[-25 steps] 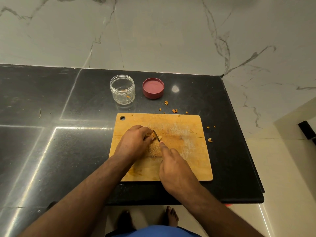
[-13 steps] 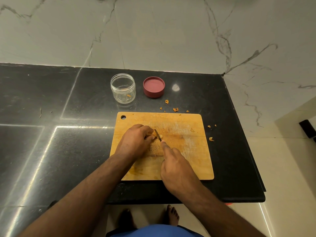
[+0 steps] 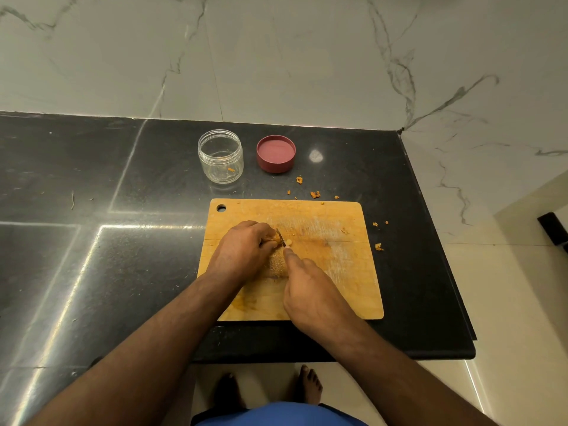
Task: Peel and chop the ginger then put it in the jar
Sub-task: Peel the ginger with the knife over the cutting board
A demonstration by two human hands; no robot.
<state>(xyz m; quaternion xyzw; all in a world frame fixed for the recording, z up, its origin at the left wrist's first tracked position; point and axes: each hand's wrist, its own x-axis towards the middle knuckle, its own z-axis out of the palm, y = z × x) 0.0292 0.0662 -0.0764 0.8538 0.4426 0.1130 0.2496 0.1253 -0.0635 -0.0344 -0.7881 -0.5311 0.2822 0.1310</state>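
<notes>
While hands (image 3: 276,265) chop, jar (image 3: 220,156), lid (image 3: 276,153) behind

A single head-worn wide-angle camera looks steeply forward and down from standing height onto the black counter (image 3: 92,272), near the cutting board (image 3: 338,287), marble wall beyond

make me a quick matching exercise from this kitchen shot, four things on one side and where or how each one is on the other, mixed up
Things:
1. jar
2. lid
3. cutting board
4. knife

States:
A. gripped by the right hand, blade down on the ginger
B. lying under both hands on the black counter
C. dark red, resting beside the jar on its right
D. clear, open, upright behind the board

Pairs: 1-D, 2-C, 3-B, 4-A
</notes>
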